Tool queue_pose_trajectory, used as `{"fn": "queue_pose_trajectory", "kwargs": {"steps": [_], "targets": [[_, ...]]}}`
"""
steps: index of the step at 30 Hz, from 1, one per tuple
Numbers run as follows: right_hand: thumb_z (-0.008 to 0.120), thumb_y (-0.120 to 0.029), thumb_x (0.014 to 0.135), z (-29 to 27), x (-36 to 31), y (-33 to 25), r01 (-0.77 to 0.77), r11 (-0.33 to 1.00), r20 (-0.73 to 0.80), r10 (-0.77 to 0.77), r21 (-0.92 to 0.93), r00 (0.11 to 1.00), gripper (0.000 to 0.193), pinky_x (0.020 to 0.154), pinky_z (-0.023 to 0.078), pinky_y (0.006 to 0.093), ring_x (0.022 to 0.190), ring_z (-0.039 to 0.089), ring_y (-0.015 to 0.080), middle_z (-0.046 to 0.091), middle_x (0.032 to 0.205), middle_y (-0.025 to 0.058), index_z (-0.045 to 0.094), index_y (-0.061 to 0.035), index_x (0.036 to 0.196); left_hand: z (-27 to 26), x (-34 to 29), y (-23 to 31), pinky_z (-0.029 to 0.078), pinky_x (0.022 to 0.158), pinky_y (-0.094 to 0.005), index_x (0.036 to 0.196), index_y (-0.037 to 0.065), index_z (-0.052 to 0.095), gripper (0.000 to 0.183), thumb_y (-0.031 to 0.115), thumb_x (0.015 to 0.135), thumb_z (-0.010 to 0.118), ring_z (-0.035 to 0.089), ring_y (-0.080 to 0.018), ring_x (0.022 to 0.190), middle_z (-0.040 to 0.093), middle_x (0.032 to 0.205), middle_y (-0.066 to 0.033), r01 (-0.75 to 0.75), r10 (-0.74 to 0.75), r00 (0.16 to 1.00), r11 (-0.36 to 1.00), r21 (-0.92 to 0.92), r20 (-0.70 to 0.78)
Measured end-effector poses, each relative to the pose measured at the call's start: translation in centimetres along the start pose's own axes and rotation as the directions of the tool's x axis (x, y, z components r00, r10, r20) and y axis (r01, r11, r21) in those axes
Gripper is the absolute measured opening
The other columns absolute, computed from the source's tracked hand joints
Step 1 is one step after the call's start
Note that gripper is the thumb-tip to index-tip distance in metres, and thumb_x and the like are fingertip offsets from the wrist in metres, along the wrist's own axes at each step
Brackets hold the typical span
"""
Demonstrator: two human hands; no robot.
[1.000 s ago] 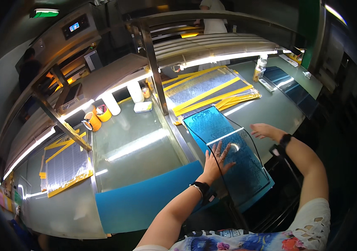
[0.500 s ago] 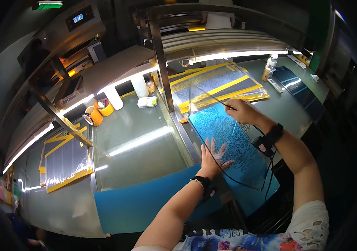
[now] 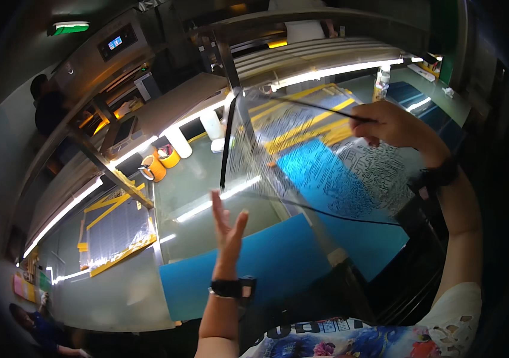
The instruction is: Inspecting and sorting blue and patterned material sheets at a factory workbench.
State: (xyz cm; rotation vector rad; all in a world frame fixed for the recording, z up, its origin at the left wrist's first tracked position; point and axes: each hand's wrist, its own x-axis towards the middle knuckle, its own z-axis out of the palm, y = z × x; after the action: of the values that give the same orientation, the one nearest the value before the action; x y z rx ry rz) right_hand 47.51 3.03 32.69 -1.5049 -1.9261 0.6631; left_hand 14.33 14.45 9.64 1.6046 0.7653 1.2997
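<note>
A large clear film (image 3: 380,170) with a dense black circuit-like pattern and dark edges is raised and tilted over the table. My right hand (image 3: 389,124) is closed on its far edge, toward the right. At the film's left side my left hand (image 3: 229,230) is up with fingers stretched out; its fingertips are at the lower end of the dark left edge, and I cannot tell whether they touch. Through the film shows a glossy blue sheet (image 3: 308,170) lying on the table. A wider blue sheet (image 3: 242,262) hangs over the near edge of the worktop.
Yellow-taped patterned sheets (image 3: 123,230) lie on the left, more taped sheets (image 3: 302,113) behind the film. Orange tape rolls (image 3: 156,170) and a white roll (image 3: 178,142) stand under the lit shelf. A metal post (image 3: 230,59) rises mid-table. A bottle (image 3: 381,82) stands back right. Another person (image 3: 42,334) is at lower left.
The film has come up off the blue sheet and swung left. My right hand rose to the right with its edge; my left hand left the film's surface and moved left.
</note>
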Motion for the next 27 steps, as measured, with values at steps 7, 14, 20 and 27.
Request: {"fn": "queue_pose_trajectory", "kwargs": {"steps": [7,14,20,27], "targets": [[0.063,-0.021,0.086,10.6,4.9,-3.3,0.346,0.894,0.245,-0.281,-0.285,0.928,0.018,0.063,0.048,0.0312,0.065,0.062,0.0213,0.065,0.077,0.0069,0.062,-0.0041,0.091,-10.5,-6.5,7.0,0.05,0.081,-0.0387,0.119,0.002,0.055,0.042,0.024,0.085,0.065,0.065,-0.0275,0.093,0.067,0.098,-0.0157,0.279,-0.337,0.937,0.877,0.391,0.086],[0.064,-0.024,0.084,15.0,-1.9,0.1,0.017,0.965,-0.155,-0.06,-0.263,0.986,0.019,0.067,0.05,0.0364,0.075,0.065,0.026,0.067,0.085,0.0106,0.062,-0.0047,0.086,-22.6,-18.1,4.1,0.049,0.047,-0.0255,0.089,0.0,0.06,0.018,0.018,0.091,0.058,0.06,-0.0139,0.052,0.065,0.068,-0.0101,0.628,-0.585,0.777,0.748,0.216,-0.233],[0.062,-0.027,0.086,25.1,-16.3,5.9,-0.704,0.71,0.076,0.703,-0.008,0.708,0.028,0.057,0.05,0.0332,0.06,0.065,0.0217,0.066,0.07,0.0112,0.062,0.0006,0.087,-27.1,-22.9,2.6,0.049,0.045,-0.0248,0.092,0.001,0.058,0.018,0.019,0.091,0.058,0.057,-0.0112,0.05,0.063,0.067,-0.0078,0.78,-0.742,0.623,0.614,0.123,-0.248],[0.056,-0.011,0.089,34.2,-19.5,10.2,-0.419,0.46,-0.108,0.764,0.783,0.636,0.013,0.045,0.043,0.0202,0.057,0.061,0.0104,0.064,0.081,0.0086,0.058,0.001,0.093,-27.8,-22.3,2.9,0.046,0.043,-0.0224,0.093,0.002,0.057,0.02,0.023,0.092,0.058,0.056,-0.0114,0.049,0.061,0.066,-0.007,0.811,-0.787,0.584,0.56,0.167,-0.198]]}}
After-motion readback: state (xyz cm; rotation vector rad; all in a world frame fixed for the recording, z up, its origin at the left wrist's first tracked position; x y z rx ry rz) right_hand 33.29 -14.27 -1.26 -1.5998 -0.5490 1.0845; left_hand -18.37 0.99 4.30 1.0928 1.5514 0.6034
